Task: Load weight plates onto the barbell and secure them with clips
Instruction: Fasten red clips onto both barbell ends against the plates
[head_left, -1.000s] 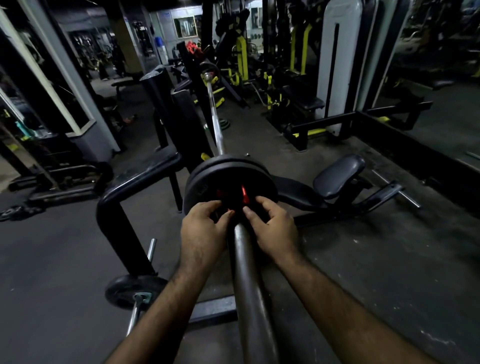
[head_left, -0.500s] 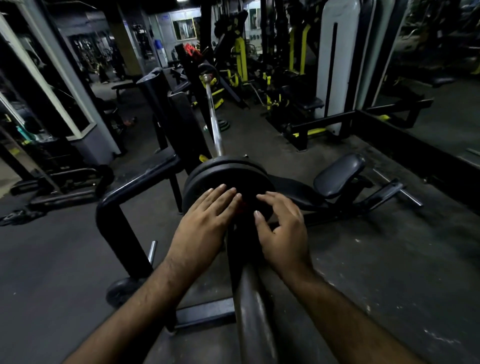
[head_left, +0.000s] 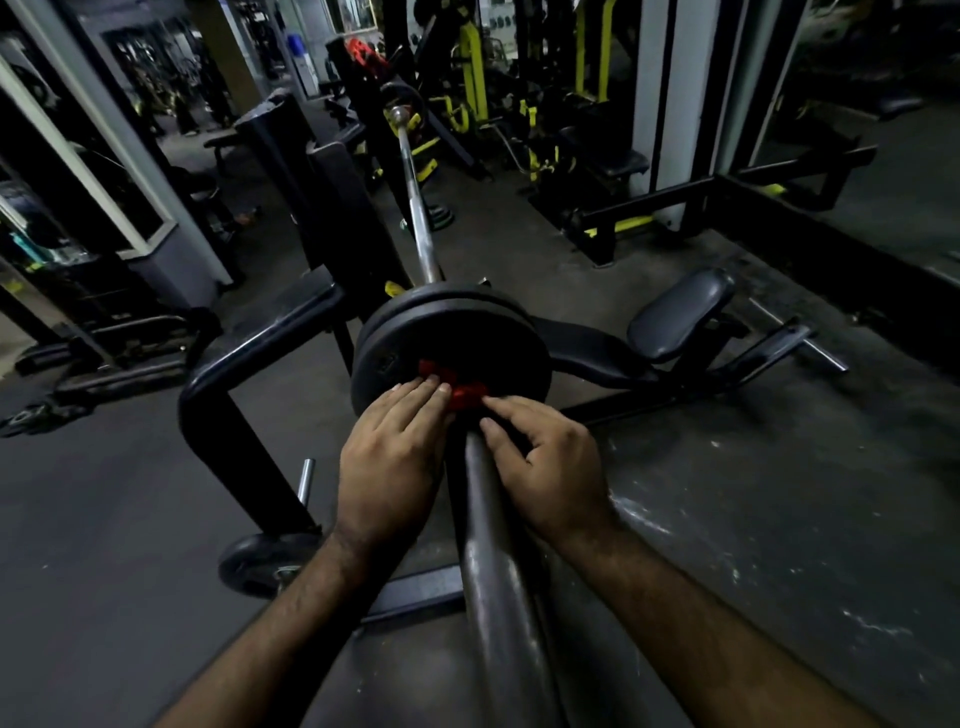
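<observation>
The barbell's thick dark sleeve runs from the bottom of the view up to two black weight plates stacked on it; its thin steel shaft continues beyond them. A red clip sits on the sleeve against the near plate's face, partly hidden by fingers. My left hand lies left of the sleeve, fingertips touching the clip. On the other side of the sleeve my right hand has its index finger and thumb pinching at the clip.
A black rack frame stands left of the plates, with a small plate on a peg low on the floor. A padded bench seat lies to the right. Yellow and black machines fill the back. The floor is grey and scuffed.
Both hands have slid back toward me along the sleeve, uncovering the red clip at the plate's face. The plates and bar have stayed where they were.
</observation>
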